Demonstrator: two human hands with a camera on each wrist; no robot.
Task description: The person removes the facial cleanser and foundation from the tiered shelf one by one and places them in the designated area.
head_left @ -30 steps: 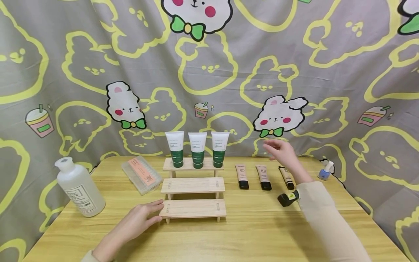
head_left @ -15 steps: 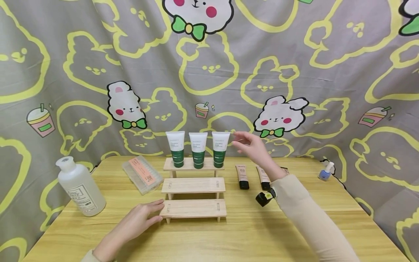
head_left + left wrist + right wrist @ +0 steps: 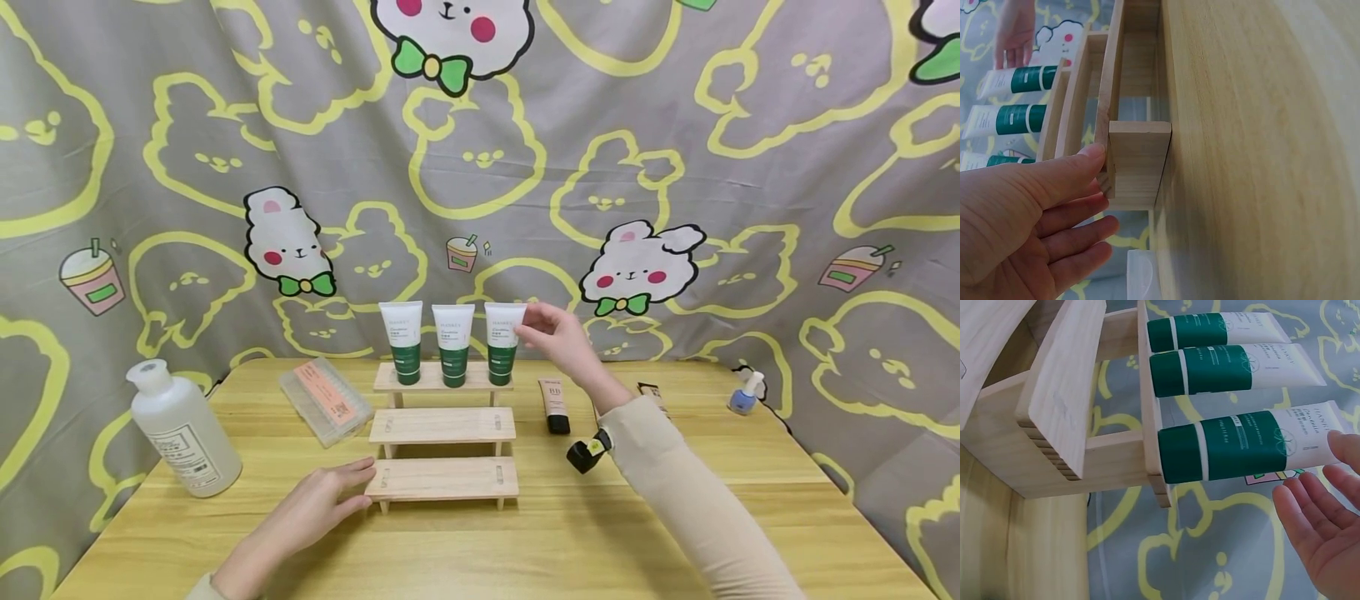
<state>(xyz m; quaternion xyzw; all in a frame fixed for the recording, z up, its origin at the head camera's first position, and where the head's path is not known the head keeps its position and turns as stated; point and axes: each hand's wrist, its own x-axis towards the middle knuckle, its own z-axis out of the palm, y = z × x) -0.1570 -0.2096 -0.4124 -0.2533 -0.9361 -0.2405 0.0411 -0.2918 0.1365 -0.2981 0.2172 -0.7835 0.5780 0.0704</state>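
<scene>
A three-step wooden display stand [image 3: 442, 425] stands on the table. On its top step, three white-and-green squeeze tubes stand upright on their caps: a left one [image 3: 405, 343], a middle one [image 3: 453, 345] and a right one [image 3: 502, 343]. My right hand [image 3: 558, 337] is at the upper part of the right tube, thumb on its front [image 3: 1307, 434] and index finger behind; the other fingers spread below. With thumb and index finger my left hand [image 3: 1041, 212] holds the left end of the lowest step [image 3: 1110, 81]. The two lower steps bear nothing.
To the stand's right lie a pinkish BB cream tube [image 3: 554, 406] and a darker tube [image 3: 652, 393], partly behind my right arm. A small blue bottle [image 3: 746, 393] stands far right. On the left are a large white bottle [image 3: 185, 429] and a clear flat case [image 3: 325, 402].
My right hand has moved left from above the lying tubes to the right squeeze tube and come to touch its upper part. My left hand and the stand have kept their places.
</scene>
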